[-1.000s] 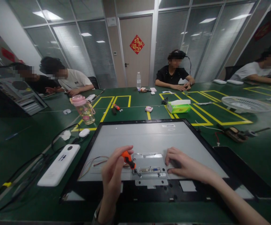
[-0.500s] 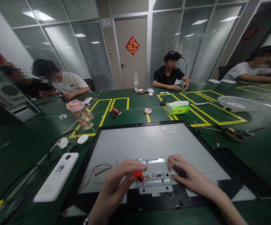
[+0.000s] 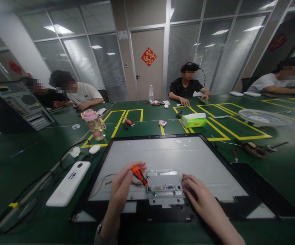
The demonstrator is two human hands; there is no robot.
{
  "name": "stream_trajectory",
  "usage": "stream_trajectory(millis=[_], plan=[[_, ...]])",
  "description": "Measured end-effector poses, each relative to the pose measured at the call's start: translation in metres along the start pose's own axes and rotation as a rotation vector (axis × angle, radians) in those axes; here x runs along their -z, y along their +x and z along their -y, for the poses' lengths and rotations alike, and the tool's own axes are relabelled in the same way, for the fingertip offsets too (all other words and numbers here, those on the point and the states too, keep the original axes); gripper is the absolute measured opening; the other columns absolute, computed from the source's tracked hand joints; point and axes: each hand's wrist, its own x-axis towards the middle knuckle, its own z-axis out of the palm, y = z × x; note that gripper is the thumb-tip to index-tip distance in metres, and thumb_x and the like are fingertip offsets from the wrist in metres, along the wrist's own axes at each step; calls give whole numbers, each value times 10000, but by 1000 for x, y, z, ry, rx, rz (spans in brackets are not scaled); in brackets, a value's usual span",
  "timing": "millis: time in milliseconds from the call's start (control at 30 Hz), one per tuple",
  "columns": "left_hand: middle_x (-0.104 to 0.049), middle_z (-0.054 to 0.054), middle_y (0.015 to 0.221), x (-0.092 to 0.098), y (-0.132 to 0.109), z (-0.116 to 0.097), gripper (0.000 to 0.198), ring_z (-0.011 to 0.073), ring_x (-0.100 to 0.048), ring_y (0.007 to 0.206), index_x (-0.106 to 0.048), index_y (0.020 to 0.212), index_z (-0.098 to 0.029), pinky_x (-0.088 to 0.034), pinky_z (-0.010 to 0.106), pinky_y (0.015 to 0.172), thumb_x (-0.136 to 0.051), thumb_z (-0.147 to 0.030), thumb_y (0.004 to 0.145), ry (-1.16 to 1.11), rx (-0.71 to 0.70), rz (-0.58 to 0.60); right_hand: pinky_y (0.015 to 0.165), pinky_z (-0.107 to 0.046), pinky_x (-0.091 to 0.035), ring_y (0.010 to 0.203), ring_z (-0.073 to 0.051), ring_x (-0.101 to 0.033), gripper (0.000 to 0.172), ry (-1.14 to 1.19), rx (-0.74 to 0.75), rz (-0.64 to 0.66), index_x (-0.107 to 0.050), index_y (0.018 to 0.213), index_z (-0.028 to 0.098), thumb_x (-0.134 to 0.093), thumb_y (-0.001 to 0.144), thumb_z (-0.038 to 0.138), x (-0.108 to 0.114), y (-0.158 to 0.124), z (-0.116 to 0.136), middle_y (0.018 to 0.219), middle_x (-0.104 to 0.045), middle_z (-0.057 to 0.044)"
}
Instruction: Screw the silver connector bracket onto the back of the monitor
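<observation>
Slanting an orange-and-black screwdriver (image 3: 140,175) toward a silver metal bracket (image 3: 162,177)

Closing the left hand (image 3: 123,180) in a firm grip on the screwdriver's upper end, tilting the tip down at the bracket's near left side, beside white and blue ports (image 3: 159,188). Curling the right hand (image 3: 198,192) loosely at the bracket's right edge; being unable to tell of anything held beneath. Working above a flat grey panel (image 3: 149,153) with a black frame, lying on a green tabletop (image 3: 47,224).
</observation>
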Motion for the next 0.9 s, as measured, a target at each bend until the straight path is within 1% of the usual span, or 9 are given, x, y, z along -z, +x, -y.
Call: stream_trajectory(millis=[167,300,433,500,567,667,700,833,900], plan=[[-748,130,965,4,4,5,305,262,-729,840,-720,989,-157,-608,376,692,-676,-408,822,-100,20,46,958,-447,-471,1093,-287,-593,138,-29,20,-36,-570,876,244,-437,908,223,-1,1,5,1041,-631,-91],[-737,99,911,8,10,9,282,216,-723,797,-731,906,-147,-596,345,759,-746,-388,759,-73,-91,13,919,-424,-475,1026,-281,-611,134,-44,51,-54,-566,847,234,-447,899,201,2,4,7,979,-634,-82],[-739,133,995,6,13,11,372,233,-718,887,-716,1055,-138,-576,371,826,-715,-395,786,-163,-57,56,888,-405,-468,975,-264,-608,124,-67,85,-45,-560,856,226,-447,891,188,5,5,4,977,-626,-79],[-732,140,1017,4,14,14,400,232,-715,867,-712,1064,-135,-571,385,828,-725,-411,774,-208,-73,74,898,-402,-454,968,-257,-599,121,-77,117,-36,-557,859,223,-445,882,182,6,4,3,969,-620,-72],[-729,106,959,2,15,19,369,200,-705,822,-714,1044,-148,-567,352,808,-731,-404,778,-190,-86,68,893,-395,-449,953,-248,-593,129,-74,134,-27,-550,853,220,-440,856,154,7,4,4,957,-614,-67],[-683,33,847,-1,18,25,262,125,-646,734,-725,965,-174,-541,242,717,-754,-349,771,-75,-188,21,880,-382,-452,943,-245,-588,117,-67,125,-22,-544,828,224,-452,832,152,8,4,6,959,-607,-64],[-672,28,840,-2,19,26,249,121,-636,727,-730,947,-175,-535,232,707,-756,-348,769,-51,-213,18,877,-381,-453,942,-246,-588,108,-69,120,-24,-543,825,226,-460,828,156,8,4,7,962,-606,-63],[-693,98,1032,-6,17,20,304,177,-670,859,-735,1013,-163,-540,288,796,-648,-410,859,-94,-167,89,876,-378,-449,932,-244,-584,82,-94,105,-20,-536,816,229,-481,822,168,7,6,10,962,-598,-57],[-703,115,1057,-6,14,17,328,199,-681,882,-730,1046,-161,-542,317,823,-647,-416,859,-129,-127,141,882,-379,-443,937,-243,-579,71,-112,95,-13,-535,821,227,-487,824,175,7,6,10,964,-595,-55]])
